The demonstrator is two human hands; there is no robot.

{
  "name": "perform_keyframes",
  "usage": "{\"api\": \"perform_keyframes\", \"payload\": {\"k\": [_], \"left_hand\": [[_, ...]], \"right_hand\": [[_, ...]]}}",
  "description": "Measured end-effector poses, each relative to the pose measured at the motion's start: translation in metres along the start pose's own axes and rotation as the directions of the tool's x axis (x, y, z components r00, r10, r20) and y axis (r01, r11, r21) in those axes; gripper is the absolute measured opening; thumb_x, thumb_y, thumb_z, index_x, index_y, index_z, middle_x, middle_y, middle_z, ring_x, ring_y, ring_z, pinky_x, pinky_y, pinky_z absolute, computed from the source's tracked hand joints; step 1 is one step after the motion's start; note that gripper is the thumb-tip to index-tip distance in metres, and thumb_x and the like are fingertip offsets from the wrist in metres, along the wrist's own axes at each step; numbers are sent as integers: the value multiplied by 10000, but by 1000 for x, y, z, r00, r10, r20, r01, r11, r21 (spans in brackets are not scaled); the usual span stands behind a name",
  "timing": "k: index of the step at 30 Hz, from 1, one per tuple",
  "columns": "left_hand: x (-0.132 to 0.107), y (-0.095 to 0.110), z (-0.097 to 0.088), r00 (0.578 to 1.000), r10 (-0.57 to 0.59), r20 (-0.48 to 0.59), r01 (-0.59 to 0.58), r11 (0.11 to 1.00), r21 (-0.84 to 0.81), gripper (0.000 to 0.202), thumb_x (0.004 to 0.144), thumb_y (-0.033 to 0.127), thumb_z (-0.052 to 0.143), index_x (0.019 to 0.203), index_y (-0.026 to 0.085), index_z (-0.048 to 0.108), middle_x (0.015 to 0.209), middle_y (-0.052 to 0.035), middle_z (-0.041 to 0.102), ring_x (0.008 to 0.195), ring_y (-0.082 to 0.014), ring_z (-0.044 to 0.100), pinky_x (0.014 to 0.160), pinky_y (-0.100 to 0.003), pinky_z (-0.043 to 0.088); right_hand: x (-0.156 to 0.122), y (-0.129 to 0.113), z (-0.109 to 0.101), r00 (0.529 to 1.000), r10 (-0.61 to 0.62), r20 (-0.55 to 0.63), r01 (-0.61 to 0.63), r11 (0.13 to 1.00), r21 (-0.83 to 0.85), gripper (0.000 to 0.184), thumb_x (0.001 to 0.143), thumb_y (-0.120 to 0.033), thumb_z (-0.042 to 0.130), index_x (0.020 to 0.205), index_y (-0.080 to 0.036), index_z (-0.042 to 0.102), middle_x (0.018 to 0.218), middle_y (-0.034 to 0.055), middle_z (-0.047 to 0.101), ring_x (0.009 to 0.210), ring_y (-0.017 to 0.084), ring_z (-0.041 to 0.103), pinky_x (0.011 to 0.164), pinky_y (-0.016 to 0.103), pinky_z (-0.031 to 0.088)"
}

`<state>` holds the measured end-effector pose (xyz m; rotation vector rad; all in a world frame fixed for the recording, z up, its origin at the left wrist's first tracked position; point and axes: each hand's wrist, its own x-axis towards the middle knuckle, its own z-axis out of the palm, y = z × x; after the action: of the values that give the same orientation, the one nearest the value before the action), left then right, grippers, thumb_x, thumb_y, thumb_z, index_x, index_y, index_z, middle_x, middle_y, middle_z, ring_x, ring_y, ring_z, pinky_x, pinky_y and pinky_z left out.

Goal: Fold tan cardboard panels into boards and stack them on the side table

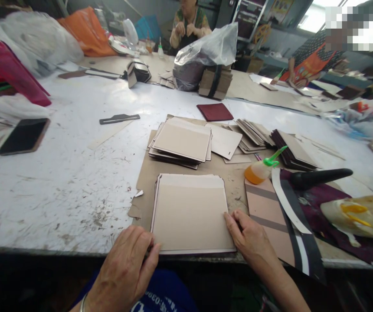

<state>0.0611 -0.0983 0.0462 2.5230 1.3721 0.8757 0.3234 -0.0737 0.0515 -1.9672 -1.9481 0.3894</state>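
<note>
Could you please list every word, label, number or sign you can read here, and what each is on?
"03": seemingly part of the upside-down white print on the blue garment; the characters around it are too small and blurred to read.
Poster on the back wall: any lettering is too blurred to read.
I can make out no other text.

Ahead and left of the left hand (126, 260), the table (76, 186) leaves room to pass. Beyond both hands a stack (181, 141) stands in the way; ahead of the right hand (250, 234), a bottle (256, 173).
</note>
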Motion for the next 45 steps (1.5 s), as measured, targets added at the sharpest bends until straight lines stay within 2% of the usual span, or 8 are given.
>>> {"api": "perform_keyframes", "payload": {"k": [4, 8, 19, 23, 25, 30, 37, 45], "left_hand": [[-2, -4, 6, 1000, 26, 11, -26, 999, 28, 155, 883, 141, 332, 782, 148, 449, 731, -34, 437, 727, -184, 400, 715, -333, 306], [-2, -5, 8, 1000, 4, 4, -4, 1000, 30, 102, 866, 140, 370, 795, 147, 443, 738, -33, 431, 733, -183, 405, 734, -334, 313], [1, 0, 1, 969, -206, 134, 221, 970, -105, 112, 850, 154, 362, 743, 168, 393, 728, -26, 418, 715, -174, 404, 679, -342, 376], [-1, -2, 0, 959, -261, 112, 279, 940, -194, 62, 850, 179, 388, 791, 167, 400, 742, -23, 423, 718, -161, 421, 661, -313, 394], [-2, -3, 0, 964, -252, 90, 266, 939, -220, 65, 852, 190, 406, 903, 157, 429, 789, -35, 442, 754, -165, 438, 700, -320, 407], [-6, -10, 1, 982, -152, 111, 173, 961, -216, 352, 860, 204, 438, 1206, 149, 398, 918, -72, 459, 866, -178, 442, 779, -328, 422], [-7, -21, 2, 996, -61, 72, 75, 973, -218, 418, 837, 270, 507, 1228, 152, 419, 894, -73, 452, 832, -174, 438, 716, -310, 449], [-8, -24, 2, 998, -25, 60, 37, 980, -197, 453, 803, 304, 560, 1205, 125, 451, 915, -86, 451, 849, -183, 432, 732, -334, 444]], "right_hand": [[0, 2, 2, 999, 23, 24, -23, 1000, 7, 344, 855, -478, 269, 624, -231, 333, 557, -16, 429, 515, 160, 455, 538, 269, 309], [1, 4, 4, 996, 68, 63, -68, 998, -3, 355, 848, -503, 248, 641, -234, 354, 578, -6, 462, 531, 175, 481, 553, 278, 325], [6, 9, 2, 988, 92, 123, -89, 996, -33, 346, 779, -540, 305, 636, -247, 422, 562, 23, 545, 550, 215, 557, 521, 284, 363], [6, 4, -1, 994, 89, 67, -86, 995, -43, 344, 765, -534, 291, 611, -247, 402, 533, 21, 521, 520, 212, 542, 510, 289, 361], [6, 3, -1, 994, 84, 67, -81, 996, -46, 342, 764, -532, 299, 605, -247, 397, 519, 16, 510, 502, 203, 532, 499, 282, 356], [5, 1, -2, 989, 102, 106, -99, 995, -31, 337, 765, -530, 294, 607, -245, 377, 519, 5, 480, 508, 193, 517, 513, 278, 357], [6, -2, -3, 985, 118, 123, -112, 992, -52, 309, 766, -498, 277, 611, -240, 348, 526, 3, 465, 503, 186, 494, 515, 282, 341], [7, 2, 0, 987, 101, 127, -93, 994, -62, 299, 773, -482, 261, 625, -241, 359, 549, 23, 501, 532, 203, 520, 520, 293, 346]]}}
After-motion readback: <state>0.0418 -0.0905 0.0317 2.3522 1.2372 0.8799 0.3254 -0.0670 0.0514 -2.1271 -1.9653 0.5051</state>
